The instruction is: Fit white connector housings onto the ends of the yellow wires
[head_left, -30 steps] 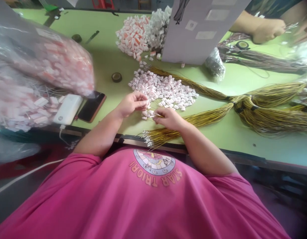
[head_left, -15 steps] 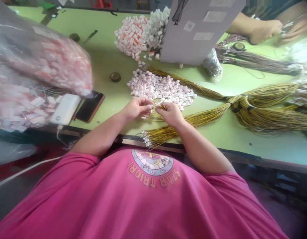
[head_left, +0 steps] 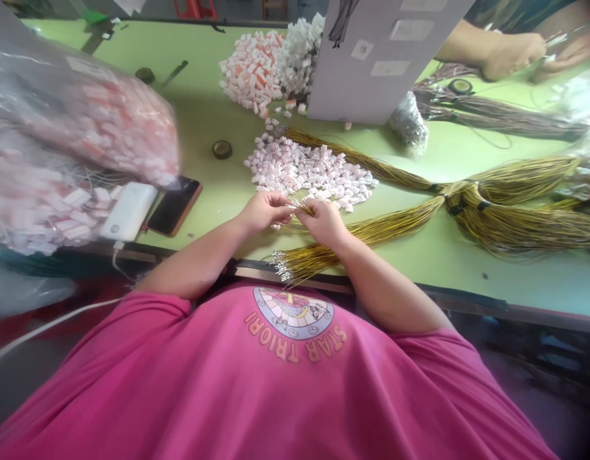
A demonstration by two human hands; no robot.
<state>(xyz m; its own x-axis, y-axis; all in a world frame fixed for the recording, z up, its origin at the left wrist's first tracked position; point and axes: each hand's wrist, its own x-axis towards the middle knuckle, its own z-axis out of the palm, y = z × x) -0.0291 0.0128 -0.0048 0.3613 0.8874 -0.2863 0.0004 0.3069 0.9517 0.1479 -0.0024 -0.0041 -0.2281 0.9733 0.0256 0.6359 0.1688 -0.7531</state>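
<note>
My right hand (head_left: 324,220) is closed around a small bunch of yellow-and-black wires (head_left: 303,206), whose pale tips point left. Directly across from it, my left hand (head_left: 265,211) pinches a tiny white connector housing at those tips; fingers hide most of it. Another white piece shows beneath the left hand, and I cannot tell whether it is held. Behind both hands spreads a pile of white connector housings (head_left: 309,167). A thick bundle of yellow-and-black wires (head_left: 391,233) runs under my right forearm, its metal-tipped ends near the table edge.
Left stand a clear bag of white and orange pieces (head_left: 127,121), a white power bank (head_left: 129,211) and a phone (head_left: 175,206). Tape (head_left: 222,149) lies beyond. A grey box (head_left: 371,70) stands at the back; another person's hand (head_left: 515,56) works at right.
My hands have come together, the wire tips now meeting my left fingertips. My right hand has shifted slightly left and down. The other person's hand has moved a little.
</note>
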